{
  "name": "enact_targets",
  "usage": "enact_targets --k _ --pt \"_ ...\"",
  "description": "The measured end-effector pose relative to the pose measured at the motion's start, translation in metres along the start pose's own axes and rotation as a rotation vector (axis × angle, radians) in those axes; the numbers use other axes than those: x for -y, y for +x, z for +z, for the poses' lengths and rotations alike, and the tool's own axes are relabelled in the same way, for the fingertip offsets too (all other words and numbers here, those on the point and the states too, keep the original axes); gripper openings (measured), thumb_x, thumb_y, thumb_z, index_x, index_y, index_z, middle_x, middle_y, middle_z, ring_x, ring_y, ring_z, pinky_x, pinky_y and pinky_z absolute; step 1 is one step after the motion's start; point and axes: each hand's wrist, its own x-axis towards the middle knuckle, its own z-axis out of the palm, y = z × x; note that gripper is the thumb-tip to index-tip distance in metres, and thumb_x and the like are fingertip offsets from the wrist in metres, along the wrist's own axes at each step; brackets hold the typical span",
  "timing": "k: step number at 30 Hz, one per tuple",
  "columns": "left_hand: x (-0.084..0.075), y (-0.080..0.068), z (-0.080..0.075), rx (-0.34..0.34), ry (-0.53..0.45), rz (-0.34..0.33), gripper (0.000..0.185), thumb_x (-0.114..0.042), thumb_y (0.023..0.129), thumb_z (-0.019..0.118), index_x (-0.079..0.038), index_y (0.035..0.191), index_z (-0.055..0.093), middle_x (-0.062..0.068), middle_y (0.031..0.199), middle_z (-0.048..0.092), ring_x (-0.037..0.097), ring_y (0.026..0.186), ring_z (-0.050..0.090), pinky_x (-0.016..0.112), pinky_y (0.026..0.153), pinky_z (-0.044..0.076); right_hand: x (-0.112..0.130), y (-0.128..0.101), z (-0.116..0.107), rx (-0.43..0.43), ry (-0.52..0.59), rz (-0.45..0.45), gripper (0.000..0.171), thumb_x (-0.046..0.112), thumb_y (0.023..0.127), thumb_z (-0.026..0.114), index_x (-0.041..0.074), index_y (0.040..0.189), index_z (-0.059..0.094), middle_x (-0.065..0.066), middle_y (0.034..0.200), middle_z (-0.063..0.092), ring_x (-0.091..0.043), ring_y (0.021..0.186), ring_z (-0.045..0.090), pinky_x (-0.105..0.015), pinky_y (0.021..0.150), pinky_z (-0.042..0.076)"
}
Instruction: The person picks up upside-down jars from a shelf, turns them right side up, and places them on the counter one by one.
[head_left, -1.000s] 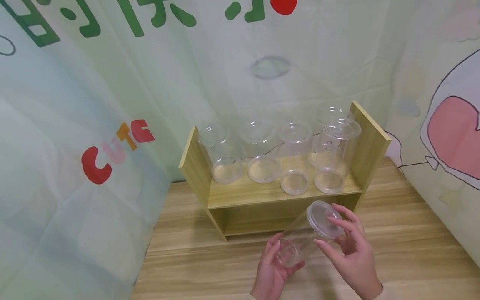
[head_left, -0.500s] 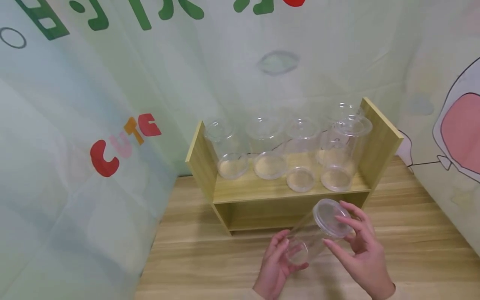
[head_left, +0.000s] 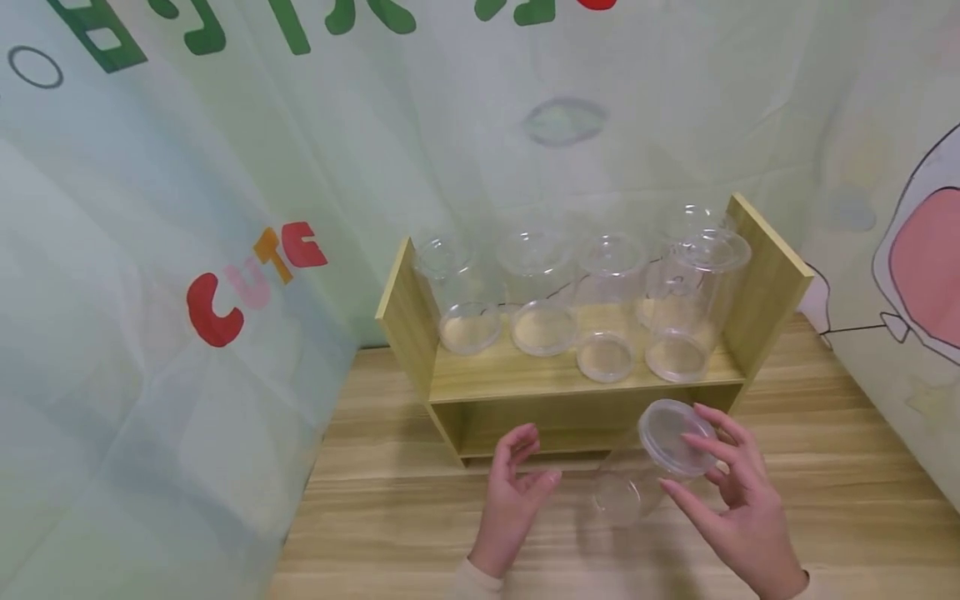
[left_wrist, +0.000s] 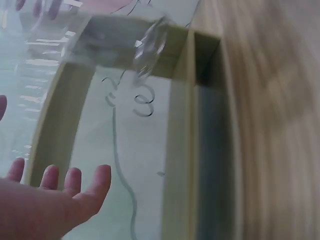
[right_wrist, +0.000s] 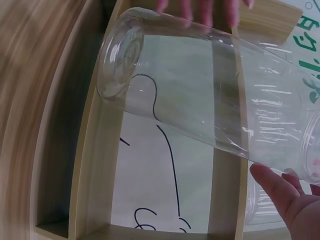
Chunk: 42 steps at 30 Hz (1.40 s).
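Note:
A clear, lidded plastic jar (head_left: 628, 492) is tilted in front of the wooden shelf, its pale lid end (head_left: 670, 437) up and to the right. My right hand (head_left: 744, 498) grips it near the lid, thumb on one side and fingers on the other. In the right wrist view the see-through jar (right_wrist: 185, 90) spans the frame, and nothing shows inside it. To its left, my left hand (head_left: 512, 498) is apart from the jar, holding nothing, its fingers loosely bent. The left wrist view also shows that hand (left_wrist: 65, 200) with nothing in its fingers.
Behind the hands, a two-level wooden shelf (head_left: 510, 387) stands on the wood-grain table (head_left: 375, 533). Several clear jars stand upright on its upper board, including one jar (head_left: 543, 292) near the middle. A printed cloth (head_left: 420, 150) hangs behind and at both sides.
My left hand has let go of the jar's lower end and moved left. My right hand still holds the jar. The view has shifted slightly.

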Motion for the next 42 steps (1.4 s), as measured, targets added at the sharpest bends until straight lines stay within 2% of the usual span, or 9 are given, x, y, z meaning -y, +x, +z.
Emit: enact_targets --k 5,10,15,20,26,28,33,37,42 --pt "-0.025 0.009 -0.021 -0.056 0.1 0.189 0.068 0.005 0.079 0.075 0.003 0.138 0.042 0.017 0.139 0.045 0.037 0.128 0.041 0.053 0.101 0.044 -0.003 -0.003 -0.003 0.022 -0.117 0.0 0.052 0.008 0.079 0.084 -0.021 0.113 0.057 -0.035 0.139 0.036 -0.029 0.127 0.043 -0.021 0.088 0.051" --pt "-0.044 0.017 -0.041 -0.099 0.165 0.336 0.071 0.013 0.076 0.075 0.005 0.137 0.042 0.023 0.137 0.043 0.034 0.125 0.043 0.042 0.093 0.051 -0.006 -0.009 -0.007 0.025 -0.174 0.005 0.055 0.02 0.081 0.082 -0.019 0.112 0.058 -0.036 0.137 0.037 -0.027 0.128 0.043 -0.02 0.089 0.05" --pt "-0.063 0.024 -0.055 -0.142 0.173 0.448 0.068 0.02 0.074 0.072 0.011 0.134 0.04 0.029 0.135 0.041 0.038 0.123 0.042 0.034 0.089 0.053 -0.008 -0.012 -0.011 0.023 -0.198 0.025 0.052 0.014 0.079 0.083 -0.018 0.113 0.059 -0.035 0.138 0.037 -0.024 0.127 0.045 -0.02 0.09 0.049" --pt "-0.077 0.031 -0.066 -0.198 0.19 0.503 0.064 0.022 0.075 0.07 0.013 0.132 0.042 0.025 0.131 0.044 0.039 0.121 0.042 0.027 0.087 0.053 -0.011 -0.014 -0.016 0.027 -0.249 0.036 0.051 -0.006 0.07 0.086 -0.015 0.113 0.061 -0.034 0.139 0.038 -0.02 0.124 0.048 -0.018 0.088 0.049" --pt "-0.094 0.039 -0.08 -0.234 0.224 0.581 0.065 0.024 0.074 0.069 0.013 0.132 0.042 0.028 0.127 0.044 0.04 0.117 0.042 0.027 0.083 0.053 -0.008 -0.016 -0.02 0.05 -0.342 0.092 0.07 -0.033 0.05 0.077 -0.012 0.115 0.062 -0.03 0.14 0.039 -0.014 0.122 0.049 -0.017 0.089 0.048" --pt "-0.1 0.041 -0.086 -0.245 0.231 0.595 0.067 0.024 0.074 0.069 0.012 0.133 0.042 0.031 0.128 0.042 0.038 0.117 0.042 0.028 0.083 0.052 -0.008 -0.016 -0.021 0.058 -0.37 0.098 0.069 -0.032 0.051 0.078 -0.01 0.115 0.063 -0.029 0.14 0.04 -0.013 0.122 0.049 -0.016 0.09 0.047" --pt "-0.11 0.044 -0.1 -0.302 0.274 0.621 0.07 0.023 0.074 0.069 0.006 0.136 0.043 0.018 0.132 0.043 0.027 0.116 0.044 0.026 0.082 0.049 -0.013 -0.022 -0.025 0.067 -0.415 0.051 0.065 -0.022 0.052 0.084 -0.008 0.113 0.066 -0.031 0.137 0.044 -0.012 0.126 0.049 -0.015 0.091 0.045" --pt "-0.115 0.048 -0.108 -0.334 0.369 0.64 0.076 0.021 0.073 0.073 0.002 0.139 0.043 0.01 0.138 0.038 0.022 0.118 0.038 0.024 0.086 0.045 -0.018 -0.027 -0.024 0.062 -0.384 0.0 0.05 -0.002 0.067 0.089 -0.01 0.111 0.065 -0.035 0.134 0.044 -0.014 0.127 0.049 -0.017 0.09 0.046" --pt "-0.12 0.06 -0.113 -0.244 0.468 0.571 0.088 0.011 0.078 0.076 -0.005 0.151 0.029 0.012 0.151 0.022 0.024 0.13 0.026 0.038 0.097 0.04 -0.017 -0.027 -0.021 0.045 -0.371 -0.017 0.047 0.023 0.083 0.081 -0.013 0.109 0.064 -0.037 0.131 0.045 -0.013 0.126 0.05 -0.018 0.091 0.046"
